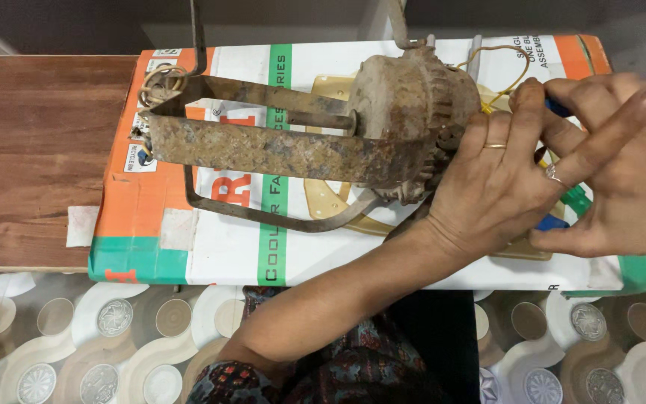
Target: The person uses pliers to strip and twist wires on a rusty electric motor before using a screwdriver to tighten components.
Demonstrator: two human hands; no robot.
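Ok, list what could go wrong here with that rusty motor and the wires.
1. The rusty motor overhangs its metal bracket; it might roll on the cardboard box.
2. The thin yellow wires could snap as both hands work there.
3. Flaking rust edges may scratch the left hand.

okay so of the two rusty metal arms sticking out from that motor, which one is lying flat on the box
The thin curved arm nearer the person lies flat on the printed cardboard box. The broad rusty bracket above it stands up on edge and wraps round the rusty motor.
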